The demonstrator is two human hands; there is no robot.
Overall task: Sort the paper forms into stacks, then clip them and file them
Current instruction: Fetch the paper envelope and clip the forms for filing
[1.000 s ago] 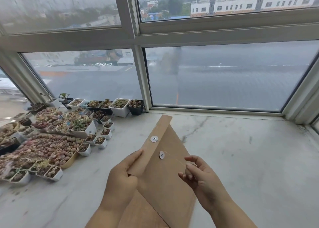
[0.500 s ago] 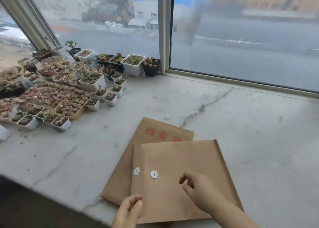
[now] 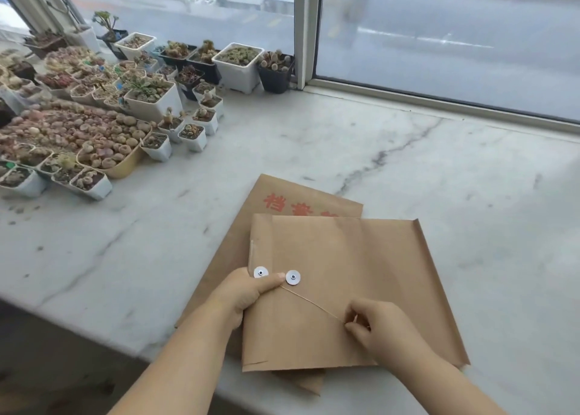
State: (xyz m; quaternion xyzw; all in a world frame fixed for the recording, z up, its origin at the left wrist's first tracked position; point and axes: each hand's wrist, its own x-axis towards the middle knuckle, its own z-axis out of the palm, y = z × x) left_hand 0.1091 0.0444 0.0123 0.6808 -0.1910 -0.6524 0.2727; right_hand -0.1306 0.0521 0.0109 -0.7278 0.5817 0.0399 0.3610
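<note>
Brown kraft paper lies under both my hands: my left hand (image 3: 241, 292) grips the near-left edge of the top envelope (image 3: 345, 289), thumb pressed just beside its two white discs (image 3: 292, 278), while my right hand (image 3: 376, 323) pinches the thin string (image 3: 314, 303) pulled taut from the flap disc. That envelope sits on a second envelope (image 3: 282, 201) with red print, on the marble worktop (image 3: 439, 179) beside succulent pots (image 3: 150, 100). I judge this the filing step; next, the string needs winding around the discs.
</note>
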